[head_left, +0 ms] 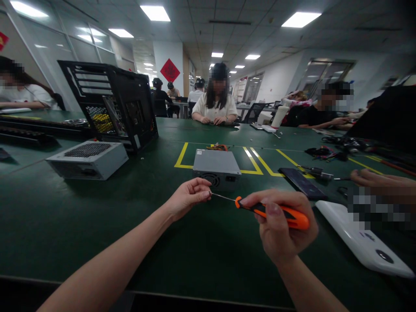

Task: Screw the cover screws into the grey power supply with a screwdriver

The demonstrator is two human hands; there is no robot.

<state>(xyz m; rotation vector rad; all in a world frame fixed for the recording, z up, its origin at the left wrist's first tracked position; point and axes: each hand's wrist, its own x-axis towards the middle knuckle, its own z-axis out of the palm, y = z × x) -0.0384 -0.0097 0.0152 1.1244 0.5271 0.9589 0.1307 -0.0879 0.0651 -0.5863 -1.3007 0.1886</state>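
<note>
My right hand [286, 225] is wrapped around the orange and black handle of a screwdriver [297, 218], its thin shaft pointing left. My left hand [188, 197] is closed in a pinch right at the screwdriver's tip; whatever small thing sits between the fingertips is too tiny to make out. Just beyond both hands a grey computer power supply [216, 161] lies flat, its fan grille and socket facing me. My left fingers overlap the near left corner of it in view, and I cannot tell whether they touch.
At left stand a second power supply [97, 161] and an open black computer case [130, 108]. Yellow tape [182, 166] marks the green table. To the right lie a dark phone [302, 183], a white device [360, 238], cables [325, 152] and another person's hand [373, 178]. Someone sits opposite.
</note>
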